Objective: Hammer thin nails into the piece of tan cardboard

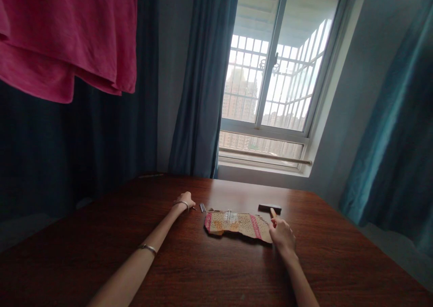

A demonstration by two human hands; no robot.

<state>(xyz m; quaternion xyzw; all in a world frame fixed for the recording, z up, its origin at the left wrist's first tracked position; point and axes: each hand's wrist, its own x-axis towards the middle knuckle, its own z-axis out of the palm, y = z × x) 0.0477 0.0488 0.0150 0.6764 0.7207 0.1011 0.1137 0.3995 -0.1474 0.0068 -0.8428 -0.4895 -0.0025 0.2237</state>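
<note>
Hammer, seemingly, in right hand near spotted strip

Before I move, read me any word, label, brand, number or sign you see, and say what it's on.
None can be read.
Patterned sheet: pink bands and dark specks, too small to tell whether any are lettering.
Dark hammer head: no legible mark.

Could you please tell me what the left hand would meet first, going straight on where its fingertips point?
The left hand would probably meet the metal pieces on its right, though depth and exact heading are hard to judge.
</note>
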